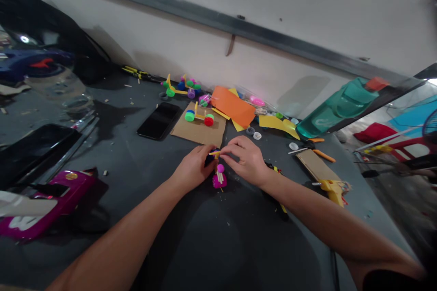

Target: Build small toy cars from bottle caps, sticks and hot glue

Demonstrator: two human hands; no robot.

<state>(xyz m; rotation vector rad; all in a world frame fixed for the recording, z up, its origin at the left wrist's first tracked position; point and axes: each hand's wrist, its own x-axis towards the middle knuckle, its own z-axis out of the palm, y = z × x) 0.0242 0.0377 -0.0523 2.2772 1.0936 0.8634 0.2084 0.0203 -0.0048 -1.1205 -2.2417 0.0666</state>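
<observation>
In front of me is a small bottle-cap toy with a magenta cap (pixel 218 182), a pink ball (pixel 221 168) and pale sticks at its near end. My left hand (pixel 193 166) is closed around its far side, where a dark blue part shows between the fingers. The fingertips of my right hand (pixel 246 159) pinch the end of a thin yellow strip (pixel 215 153) lying across the top of the toy. Beyond my hands, a similar toy with a green cap (pixel 189 116) and a red cap (pixel 208 120) stands on a cardboard piece (pixel 196 134).
A black phone (pixel 160 120) lies left of the cardboard. Orange paper (pixel 234 105), yellow strips and more cap toys line the wall. A teal bottle (pixel 337 104), orange-handled pliers (pixel 322 154) and a yellow glue gun (pixel 332 188) are right; a magenta power strip (pixel 64 200) is left.
</observation>
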